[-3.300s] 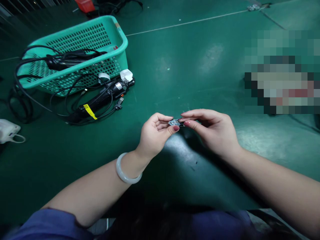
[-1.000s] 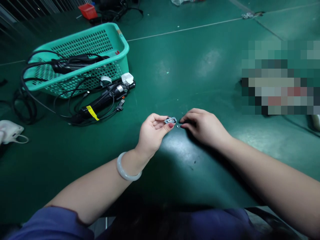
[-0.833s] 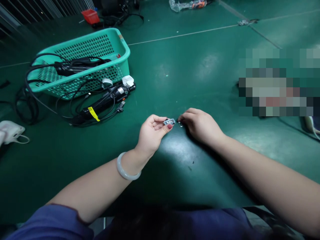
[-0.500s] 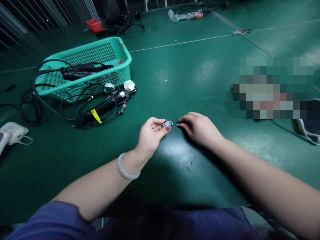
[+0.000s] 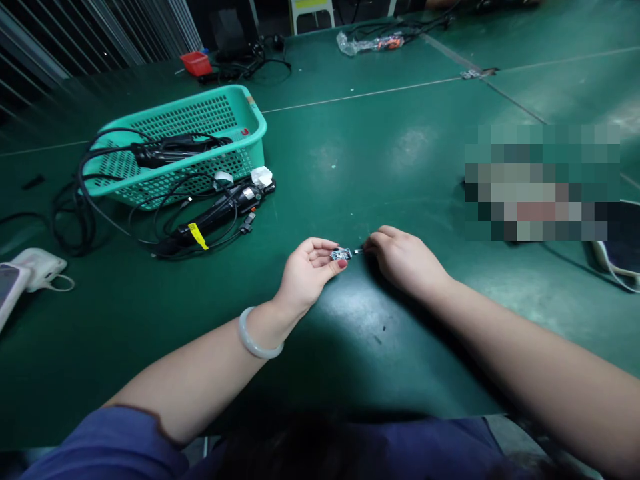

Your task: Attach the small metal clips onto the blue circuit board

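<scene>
A small circuit board (image 5: 341, 254) with pale and dark parts is pinched between the thumb and fingers of my left hand (image 5: 305, 270). Just to its right, my right hand (image 5: 400, 255) has its fingers pressed together on a tiny thin piece with a white tip (image 5: 357, 251). That piece points toward the board across a narrow gap. Most of it is hidden by my fingers, so its kind is not clear. Both hands are low over the green table (image 5: 310, 193), close to each other.
At the left a green plastic basket (image 5: 255, 143) holds a black tool and cables. A black cylindrical tool (image 5: 220, 210) with a yellow tag lies before it. White devices (image 5: 40, 267) sit at far left. A red tray (image 5: 196, 63) and a plastic-wrapped item (image 5: 367, 43) are farther back.
My right hand has shifted slightly right, and more of the white-tipped piece shows. The view has tilted a little. The circuit board is still in my left hand.
</scene>
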Demonstrator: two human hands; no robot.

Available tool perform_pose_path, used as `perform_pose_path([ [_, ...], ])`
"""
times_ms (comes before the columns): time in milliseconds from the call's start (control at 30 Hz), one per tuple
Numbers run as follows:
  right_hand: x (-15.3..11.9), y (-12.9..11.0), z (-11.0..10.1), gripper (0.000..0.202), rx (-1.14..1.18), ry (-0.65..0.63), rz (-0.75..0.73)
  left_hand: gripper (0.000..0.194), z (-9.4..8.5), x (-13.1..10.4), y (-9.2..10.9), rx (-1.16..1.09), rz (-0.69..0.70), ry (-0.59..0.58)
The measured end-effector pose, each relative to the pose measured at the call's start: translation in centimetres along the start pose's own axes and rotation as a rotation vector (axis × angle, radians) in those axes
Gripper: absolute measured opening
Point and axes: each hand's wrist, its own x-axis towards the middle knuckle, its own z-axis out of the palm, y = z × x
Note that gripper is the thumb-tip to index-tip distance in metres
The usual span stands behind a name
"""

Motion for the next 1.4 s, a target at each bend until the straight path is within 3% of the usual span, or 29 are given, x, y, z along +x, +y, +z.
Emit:
perform_pose_path([
  [133,-0.5,-0.1,-1.2,0.020,0.083,0.260,-0.005,0.036,0.1,0.0,0.0,0.027,-0.011,-0.025],
  [200,-0.9,-0.8,-1.8,0.017,0.110,0.309,-0.077,0.037,0.1,0.0,-0.1,0.031,-0.020,-0.040],
  [400,-1.2,-2.9,-2.3,0.020,0.041,0.236,-0.210,0.034,0.2,-0.1,-0.1,0.019,-0.026,-0.052],
  [767,-1.0,-3.2,-2.5,0.024,0.026,0.123,-0.172,0.034,0.3,-0.2,0.0,-0.002,-0.031,-0.057],
  [1100,-0.6,-1.8,-1.5,0.022,0.256,0.312,-0.081,0.029,0.2,-0.2,-0.1,-0.088,0.001,-0.038],
  [1400,1.0,-0.1,1.2,0.017,0.531,0.239,0.019,0.013,-0.1,0.2,0.9,-0.384,-0.072,0.120],
])
